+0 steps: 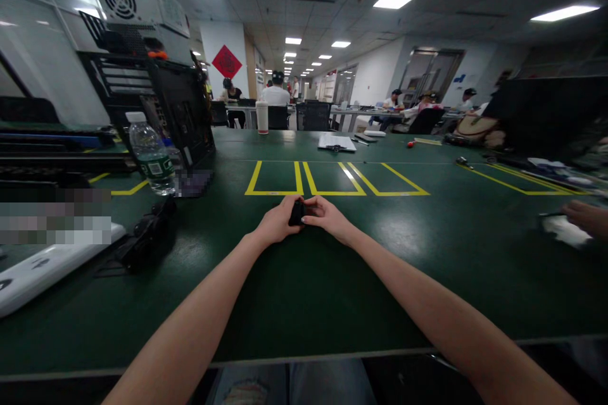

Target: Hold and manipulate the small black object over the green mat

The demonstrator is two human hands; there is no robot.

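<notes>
Between my two hands is a small black object (pixel 297 212), dark and blocky, too small and too covered by fingers to name. My left hand (pixel 278 221) closes round its left side. From the right, the fingers and thumb of my right hand (pixel 327 218) pinch its other side. Both hands are low over the green tabletop (pixel 304 291), just in front of yellow tape rectangles (pixel 274 193); whether the object touches the table I cannot tell.
At left stand a water bottle (pixel 151 155), an opened computer case (pixel 156 101) and a white power strip (pixel 61 259). A clipboard (pixel 336 142) and a cup (pixel 262 118) are farther back. A co-worker's hand (pixel 584 216) holds a white item (pixel 565 229) at right.
</notes>
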